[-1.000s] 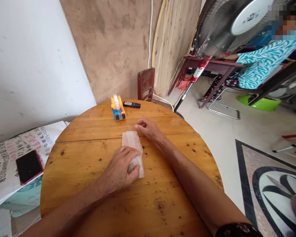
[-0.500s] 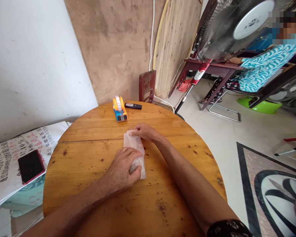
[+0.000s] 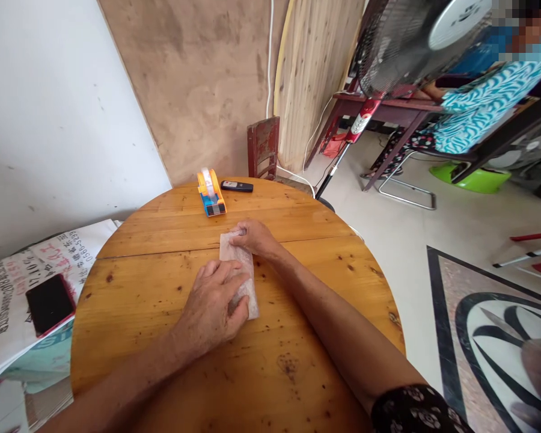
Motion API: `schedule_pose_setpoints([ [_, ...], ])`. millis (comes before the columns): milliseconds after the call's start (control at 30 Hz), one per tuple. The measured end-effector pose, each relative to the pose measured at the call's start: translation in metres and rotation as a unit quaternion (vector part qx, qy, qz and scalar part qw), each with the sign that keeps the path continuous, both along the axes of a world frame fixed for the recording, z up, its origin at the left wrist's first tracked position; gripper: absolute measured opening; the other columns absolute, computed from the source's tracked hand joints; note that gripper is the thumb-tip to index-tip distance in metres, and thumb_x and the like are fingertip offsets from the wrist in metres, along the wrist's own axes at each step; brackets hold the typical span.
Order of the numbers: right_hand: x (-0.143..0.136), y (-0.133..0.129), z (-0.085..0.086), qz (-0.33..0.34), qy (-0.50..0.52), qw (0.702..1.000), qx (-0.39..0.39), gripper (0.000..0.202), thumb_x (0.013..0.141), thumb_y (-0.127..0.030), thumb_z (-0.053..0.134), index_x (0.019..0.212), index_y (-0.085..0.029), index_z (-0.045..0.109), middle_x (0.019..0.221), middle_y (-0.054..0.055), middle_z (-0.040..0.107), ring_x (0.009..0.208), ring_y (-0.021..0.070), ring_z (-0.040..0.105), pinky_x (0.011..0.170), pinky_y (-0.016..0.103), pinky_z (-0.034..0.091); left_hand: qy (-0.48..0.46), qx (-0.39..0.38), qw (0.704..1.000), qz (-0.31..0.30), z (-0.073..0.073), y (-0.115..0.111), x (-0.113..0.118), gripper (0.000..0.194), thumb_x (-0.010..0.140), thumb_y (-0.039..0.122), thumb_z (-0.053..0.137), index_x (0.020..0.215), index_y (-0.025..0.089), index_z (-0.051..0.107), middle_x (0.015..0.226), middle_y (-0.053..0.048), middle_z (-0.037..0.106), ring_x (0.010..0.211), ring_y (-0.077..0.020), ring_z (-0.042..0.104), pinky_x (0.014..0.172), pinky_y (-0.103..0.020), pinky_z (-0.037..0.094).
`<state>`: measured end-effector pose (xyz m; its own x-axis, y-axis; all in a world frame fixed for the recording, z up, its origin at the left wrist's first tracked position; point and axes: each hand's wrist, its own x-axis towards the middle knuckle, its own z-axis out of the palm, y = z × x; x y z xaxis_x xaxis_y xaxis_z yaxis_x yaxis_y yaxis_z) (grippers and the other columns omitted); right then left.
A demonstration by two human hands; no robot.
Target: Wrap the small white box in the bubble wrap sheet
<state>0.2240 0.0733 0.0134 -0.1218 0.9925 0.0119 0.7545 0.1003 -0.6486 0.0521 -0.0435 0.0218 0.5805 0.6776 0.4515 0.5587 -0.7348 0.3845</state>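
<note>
A narrow, whitish folded strip of bubble wrap (image 3: 246,290) lies lengthwise on the round wooden table (image 3: 288,365); whether anything is inside it I cannot tell. My left hand (image 3: 216,294) rests across its middle, fingers spread and thumb apart, pressing on it from the left. At the far end, my right hand (image 3: 252,237) pinches the right edge, thumb on top and the other fingers partly hidden. Beyond both hands stands an orange and blue tape dispenser (image 3: 211,192) with a roll of clear tape. A dark remote-like device (image 3: 237,186) lies beside it.
A red-edged phone (image 3: 50,305) lies on printed white sacking (image 3: 9,300) left of the table. Behind the table are a worn red chair (image 3: 263,144) and a standing fan (image 3: 406,48). A person in a patterned top (image 3: 482,111) sits at a desk at right.
The whole view has shifted slightly, so things appear a little further left and higher. My left hand's fingers are spread a bit wider; the right hand keeps its pinch at the far end.
</note>
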Motion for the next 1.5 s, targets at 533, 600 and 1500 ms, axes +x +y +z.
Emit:
schedule_pose_setpoints([
  [533,0.007,0.008,0.001,0.009,0.011,1.000,-0.007,0.030,0.065,-0.044,0.068,0.065,-0.017,0.054,0.061,-0.005,0.047,0.058,0.0106,0.042,0.052,0.024,0.027,-0.009,-0.002,1.000,0.006,-0.007,-0.005,-0.001,0.024,0.085,0.014,0.053,0.107,0.018,0.063,0.111,-0.010,0.064,0.097,-0.0249,0.060,0.084,-0.041,0.055],
  [600,0.008,0.008,0.003,0.024,0.033,0.999,-0.018,0.035,0.066,-0.051,0.065,0.065,-0.017,0.053,0.061,-0.005,0.046,0.058,0.0104,0.042,0.052,0.023,0.027,-0.015,-0.005,1.000,0.001,-0.007,-0.005,-0.001,0.024,0.085,0.014,0.052,0.107,0.018,0.063,0.110,-0.010,0.064,0.097,-0.0244,0.060,0.084,-0.041,0.055],
  [1500,0.002,0.000,0.002,0.031,0.278,0.954,-0.106,0.028,0.051,-0.034,0.071,0.061,-0.018,0.050,0.055,-0.008,0.048,0.052,0.0083,0.041,0.050,0.022,0.031,-0.026,-0.081,0.996,0.010,-0.006,0.000,-0.007,0.025,0.086,0.021,0.051,0.108,0.017,0.063,0.098,-0.008,0.070,0.085,-0.0235,0.061,0.074,-0.037,0.053],
])
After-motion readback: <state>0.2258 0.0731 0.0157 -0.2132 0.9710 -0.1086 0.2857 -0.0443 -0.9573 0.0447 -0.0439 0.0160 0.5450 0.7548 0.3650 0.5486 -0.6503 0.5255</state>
